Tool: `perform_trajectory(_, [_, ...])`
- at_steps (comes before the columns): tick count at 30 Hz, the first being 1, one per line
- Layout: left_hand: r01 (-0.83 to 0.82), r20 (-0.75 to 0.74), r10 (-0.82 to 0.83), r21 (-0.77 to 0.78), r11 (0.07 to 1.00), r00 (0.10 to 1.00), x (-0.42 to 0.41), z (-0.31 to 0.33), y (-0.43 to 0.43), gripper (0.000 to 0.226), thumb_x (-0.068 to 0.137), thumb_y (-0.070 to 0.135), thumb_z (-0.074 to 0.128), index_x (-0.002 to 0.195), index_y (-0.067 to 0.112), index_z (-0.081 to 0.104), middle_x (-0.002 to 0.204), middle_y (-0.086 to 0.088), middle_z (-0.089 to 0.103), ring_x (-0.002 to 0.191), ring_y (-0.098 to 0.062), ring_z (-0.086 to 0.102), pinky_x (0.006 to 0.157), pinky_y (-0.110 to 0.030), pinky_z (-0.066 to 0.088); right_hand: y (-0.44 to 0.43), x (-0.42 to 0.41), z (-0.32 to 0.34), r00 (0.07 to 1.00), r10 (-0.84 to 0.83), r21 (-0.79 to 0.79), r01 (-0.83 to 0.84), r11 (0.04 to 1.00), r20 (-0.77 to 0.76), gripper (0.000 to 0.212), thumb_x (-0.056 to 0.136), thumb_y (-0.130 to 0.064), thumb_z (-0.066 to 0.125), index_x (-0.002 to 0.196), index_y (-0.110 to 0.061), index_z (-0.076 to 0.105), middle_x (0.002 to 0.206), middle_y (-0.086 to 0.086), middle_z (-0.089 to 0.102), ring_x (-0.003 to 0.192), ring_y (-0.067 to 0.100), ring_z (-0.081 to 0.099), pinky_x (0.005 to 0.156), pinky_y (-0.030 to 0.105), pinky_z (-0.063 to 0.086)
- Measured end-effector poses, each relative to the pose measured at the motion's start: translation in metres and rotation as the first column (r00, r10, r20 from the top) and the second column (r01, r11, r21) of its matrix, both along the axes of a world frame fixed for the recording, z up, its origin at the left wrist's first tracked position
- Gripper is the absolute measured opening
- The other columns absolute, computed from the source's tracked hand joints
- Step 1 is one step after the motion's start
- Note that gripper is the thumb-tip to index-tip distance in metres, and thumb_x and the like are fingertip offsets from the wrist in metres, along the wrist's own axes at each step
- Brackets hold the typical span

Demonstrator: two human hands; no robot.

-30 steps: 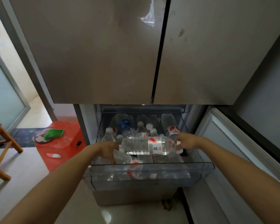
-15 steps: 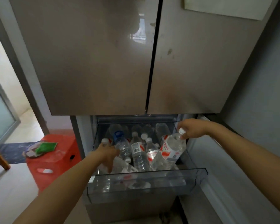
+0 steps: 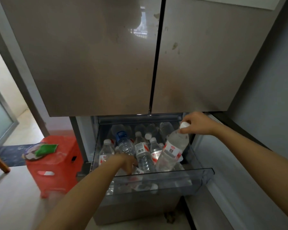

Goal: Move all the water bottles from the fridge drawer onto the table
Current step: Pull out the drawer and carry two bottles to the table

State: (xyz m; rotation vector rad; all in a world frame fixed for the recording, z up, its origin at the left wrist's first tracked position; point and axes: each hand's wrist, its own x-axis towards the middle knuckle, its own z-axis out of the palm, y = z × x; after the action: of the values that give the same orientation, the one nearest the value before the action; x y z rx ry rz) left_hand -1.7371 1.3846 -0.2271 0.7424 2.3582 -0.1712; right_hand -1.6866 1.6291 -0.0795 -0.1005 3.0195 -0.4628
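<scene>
Bottle (image 3: 172, 151) hung tilted from right hand (image 3: 197, 123), pinched at cap. Looked full, heavy, slick; better gripped mid-body. Left hand (image 3: 127, 164) among drawer (image 3: 163, 177) bottles, closure unclear.

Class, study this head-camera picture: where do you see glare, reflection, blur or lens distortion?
Head view: a bright window reflection glares on the left fridge door; the wide lens bows the frame edges outward; the red stool and both forearms look soft; the drawer front is clear plastic, so bottles behind it smear; the bottle in the right hand stays fairly sharp.
</scene>
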Motion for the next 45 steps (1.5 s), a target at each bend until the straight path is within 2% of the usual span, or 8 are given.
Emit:
perform_trajectory(6, [0.111,-0.023,-0.113,-0.069,0.991,0.993,-0.004,-0.013,0.021,0.057,0.084,0.013,0.060,0.136,0.023,0.039,0.143,-0.004,0.040,0.131,-0.027,0.037,0.108,-0.045,0.033,0.014,0.013,0.009,0.987,-0.104,0.011,0.106,0.994,-0.125,0.030,0.075,-0.024,0.072,0.056,-0.019,0.049,0.057,-0.005,0.047,0.052,0.008,0.043,0.048,0.020,0.031])
perform_trajectory(10, [0.183,0.005,-0.183,-0.097,0.978,0.983,-0.008,-0.010,0.023,0.051,0.082,0.021,0.063,0.131,0.018,0.046,0.136,-0.006,0.047,0.124,-0.027,0.044,0.104,-0.042,0.037,0.021,0.020,-0.022,0.966,-0.216,-0.041,0.212,0.976,-0.142,0.024,0.072,-0.025,0.072,0.074,-0.003,0.063,0.074,0.011,0.062,0.069,0.021,0.057,0.059,0.031,0.043])
perform_trajectory(14, [0.172,0.018,-0.171,-0.017,0.985,0.985,-0.010,-0.006,0.019,0.049,0.082,0.025,0.065,0.127,0.016,0.049,0.130,-0.006,0.051,0.118,-0.025,0.048,0.098,-0.036,0.038,0.008,0.025,-0.047,0.975,-0.190,-0.081,0.181,0.980,-0.118,0.030,0.072,-0.032,0.072,0.064,-0.022,0.045,0.065,-0.005,0.051,0.067,0.015,0.051,0.050,0.022,0.034])
perform_trajectory(19, [0.022,0.004,-0.023,0.192,0.981,1.000,-0.014,-0.005,0.000,0.064,0.079,0.023,0.067,0.135,0.019,0.036,0.131,-0.005,0.048,0.115,-0.022,0.050,0.096,-0.032,0.042,-0.001,0.019,-0.052,0.977,-0.175,-0.085,0.165,0.983,-0.121,0.029,0.073,-0.035,0.073,0.076,-0.018,0.050,0.079,0.001,0.056,0.076,0.018,0.055,0.060,0.026,0.040])
perform_trajectory(25, [-0.303,0.050,0.364,0.666,0.682,0.930,-0.028,0.024,-0.035,0.075,0.068,0.013,0.073,0.131,0.013,0.033,0.111,-0.004,0.054,0.095,-0.018,0.055,0.081,-0.030,0.050,-0.001,0.018,-0.043,0.915,-0.391,-0.466,0.304,0.831,-0.101,0.022,0.075,-0.018,0.073,0.073,-0.010,0.053,0.070,0.001,0.051,0.064,0.012,0.048,0.050,0.021,0.036])
perform_trajectory(31, [-0.354,0.216,0.344,0.838,0.416,0.914,-0.011,0.032,-0.035,0.080,0.065,0.006,0.076,0.128,0.022,0.029,0.116,0.000,0.050,0.111,-0.019,0.052,0.095,-0.035,0.047,-0.012,0.008,-0.044,0.929,-0.357,-0.453,0.277,0.847,-0.099,0.023,0.074,-0.023,0.074,0.075,-0.010,0.056,0.078,0.007,0.057,0.075,0.020,0.055,0.063,0.029,0.045])
perform_trajectory(37, [-0.355,0.220,0.363,0.861,0.363,0.905,-0.001,0.015,-0.022,0.081,0.063,0.012,0.079,0.124,0.029,0.029,0.118,0.000,0.049,0.110,-0.019,0.052,0.095,-0.039,0.048,-0.002,0.018,-0.051,0.903,-0.388,-0.477,0.261,0.839,-0.188,0.032,0.077,-0.021,0.073,0.062,-0.022,0.045,0.062,-0.006,0.046,0.059,0.008,0.044,0.049,0.020,0.030])
perform_trajectory(45, [-0.481,0.398,0.316,0.840,0.250,0.861,0.005,0.010,0.007,0.077,0.068,-0.001,0.072,0.127,0.024,0.029,0.114,0.002,0.047,0.097,-0.010,0.055,0.073,-0.021,0.051,0.011,0.036,-0.075,0.922,-0.377,-0.450,0.299,0.841,-0.091,0.035,0.070,-0.018,0.079,0.098,-0.010,0.058,0.101,0.010,0.057,0.087,0.020,0.055,0.071,0.026,0.040])
